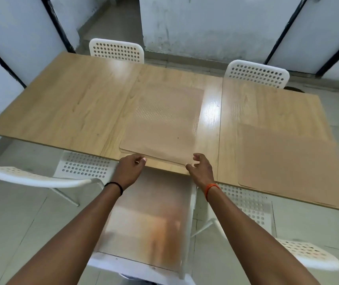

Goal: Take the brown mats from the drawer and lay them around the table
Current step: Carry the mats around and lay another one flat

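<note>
From the head view, my left hand (131, 167) pinches the near edge of the stacked brown mats (162, 124) lying mid-counter (61, 103), at 12 o'clock from me. My right hand (202, 168) curls on their near corner. Another brown mat (292, 161) lies at 2 o'clock.

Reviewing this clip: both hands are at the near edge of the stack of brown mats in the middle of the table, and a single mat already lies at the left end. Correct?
Not quite. The single mat lies at the right end of the table, not the left; the head view shows the left end bare of mats. The rest holds: the left hand and right hand are at the near edge of the middle stack of brown mats.
</note>
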